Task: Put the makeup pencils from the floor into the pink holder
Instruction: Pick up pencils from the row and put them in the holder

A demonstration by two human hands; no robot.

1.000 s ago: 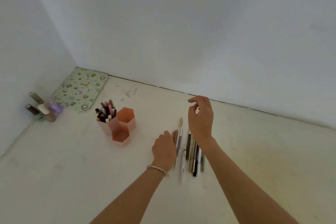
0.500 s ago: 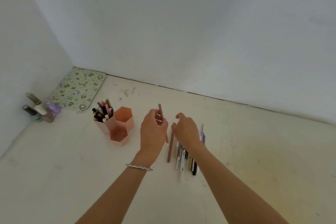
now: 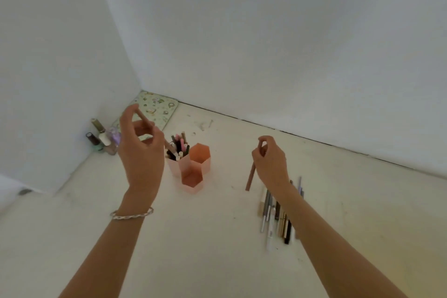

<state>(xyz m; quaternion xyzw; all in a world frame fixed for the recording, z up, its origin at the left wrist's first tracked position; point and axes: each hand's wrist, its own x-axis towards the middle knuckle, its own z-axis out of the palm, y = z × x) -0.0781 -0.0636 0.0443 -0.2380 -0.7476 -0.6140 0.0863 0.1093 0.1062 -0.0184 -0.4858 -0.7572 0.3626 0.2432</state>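
Observation:
The pink holder (image 3: 196, 167) has three hexagonal cups; the left cup is full of pencils, the other two look empty. My left hand (image 3: 140, 152) hovers just left of the holder and grips a brownish pencil (image 3: 169, 147) whose lower end reaches the filled cup. My right hand (image 3: 271, 164) is raised to the right of the holder and pinches a mauve pencil (image 3: 250, 178) that hangs downward. Several makeup pencils (image 3: 275, 215) lie in a row on the floor under my right forearm, partly hidden by it.
Nail polish bottles (image 3: 104, 138) stand against the left wall in the corner. A flat green patterned case (image 3: 159, 109) lies behind my left hand. White walls close off the left and the back.
My left hand has carried its pencil leftward from the pile to the filled cup. My right hand has lifted a mauve pencil off the floor. The camera has turned to the right.

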